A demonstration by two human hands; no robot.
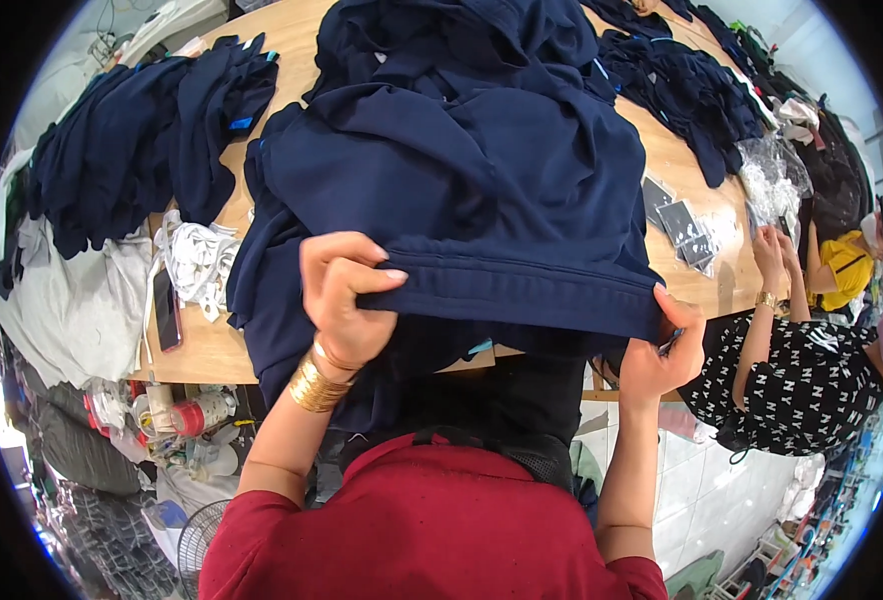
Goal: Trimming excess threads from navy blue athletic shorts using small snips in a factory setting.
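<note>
A navy blue garment (462, 180) lies spread over the table in front of me, its stitched waistband (532, 290) stretched sideways along the near edge. At the band's left end, my left hand (347, 295) is closed on the fabric, with thumb and fingers pinching it. My right hand (667, 345) grips the opposite end, the thumb on top and the other fingers partly hidden beneath. Between my hands the band is held nearly straight, sloping slightly down to the right. More navy cloth bunches up behind it and hangs off the table below my left hand.
Navy garments (132, 140) are piled at the left, others (687, 95) at the far right. White strips (197, 265) and a phone (167, 310) lie on the wooden table (212, 350). Small packets (687, 230) sit to the right, near a co-worker in a patterned black shirt (797, 380).
</note>
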